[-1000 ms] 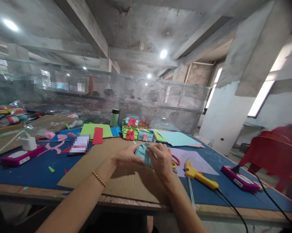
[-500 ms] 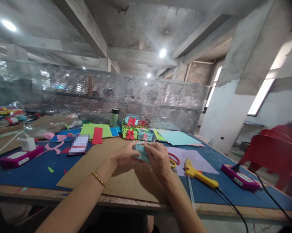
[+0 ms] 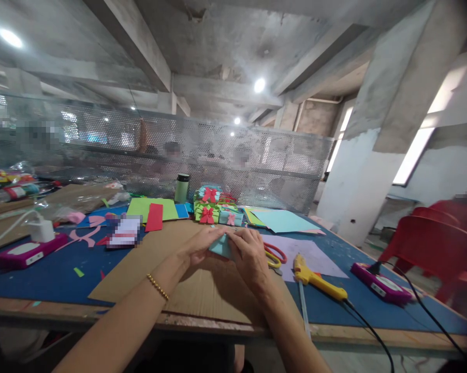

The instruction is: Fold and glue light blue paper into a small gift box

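Just below centre frame, I have the left hand and right hand gripping a small pale-blue folded-paper piece over a flat brown cardboard sheet; uneven finger pressure could crumple it.

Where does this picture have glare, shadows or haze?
In the head view, ceiling lamps glare white; in that view, a soft shadow falls on the cardboard below the left hand and right hand; there too, the mesh partition looks hazy, the yellow glue gun clearer.
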`<state>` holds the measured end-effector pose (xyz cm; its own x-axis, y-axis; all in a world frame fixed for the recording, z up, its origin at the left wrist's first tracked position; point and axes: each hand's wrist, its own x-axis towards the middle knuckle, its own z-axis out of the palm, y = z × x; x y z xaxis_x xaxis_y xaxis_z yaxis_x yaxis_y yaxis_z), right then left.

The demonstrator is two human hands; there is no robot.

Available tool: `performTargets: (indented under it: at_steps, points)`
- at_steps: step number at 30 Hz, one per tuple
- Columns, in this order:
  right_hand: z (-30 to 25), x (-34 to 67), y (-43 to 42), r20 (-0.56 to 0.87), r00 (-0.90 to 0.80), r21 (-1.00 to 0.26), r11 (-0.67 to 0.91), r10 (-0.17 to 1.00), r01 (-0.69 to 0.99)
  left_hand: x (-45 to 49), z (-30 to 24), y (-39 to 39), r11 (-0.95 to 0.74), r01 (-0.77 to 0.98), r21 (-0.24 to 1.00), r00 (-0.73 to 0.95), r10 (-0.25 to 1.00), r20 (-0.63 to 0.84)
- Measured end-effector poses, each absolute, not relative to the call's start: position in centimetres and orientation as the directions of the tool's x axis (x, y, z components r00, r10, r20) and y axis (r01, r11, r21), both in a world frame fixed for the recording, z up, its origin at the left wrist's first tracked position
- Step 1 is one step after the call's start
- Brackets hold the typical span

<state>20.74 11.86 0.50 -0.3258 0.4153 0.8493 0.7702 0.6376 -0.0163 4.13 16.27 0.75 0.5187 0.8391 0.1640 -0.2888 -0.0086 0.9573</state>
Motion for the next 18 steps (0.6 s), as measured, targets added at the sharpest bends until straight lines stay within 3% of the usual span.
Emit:
performTargets:
  at_steps: [2, 7, 13, 18]
  points:
    - [0.7, 21.1, 11.7, 0.881, -0.274, -0.064, 0.671, 0.386, 0.739, 4.0, 0.8, 16.4, -0.017, -0.289, 0.957, 0.496, 0.852, 0.165]
    - [0.9, 22.9, 11.6, 0.957, 0.098, -0.252, 0.621, 0.272, 0.742, 3.4, 1.4, 16.6, 0.040, -0.341, 0.939, 0.478, 0.868, 0.137]
    - [0.4, 22.6, 11.6, 0.927, -0.093, -0.139, 0.561, 0.365, 0.816, 3.3, 1.6, 16.5, 0.041, -0.383, 0.923, 0.462, 0.873, 0.153]
    - [0.2, 22.1, 11.4, 0.894, -0.157, -0.097, 0.521, 0.421, 0.848, 3.1, 1.5, 16.5, 0.019, -0.362, 0.932, 0.449, 0.880, 0.156]
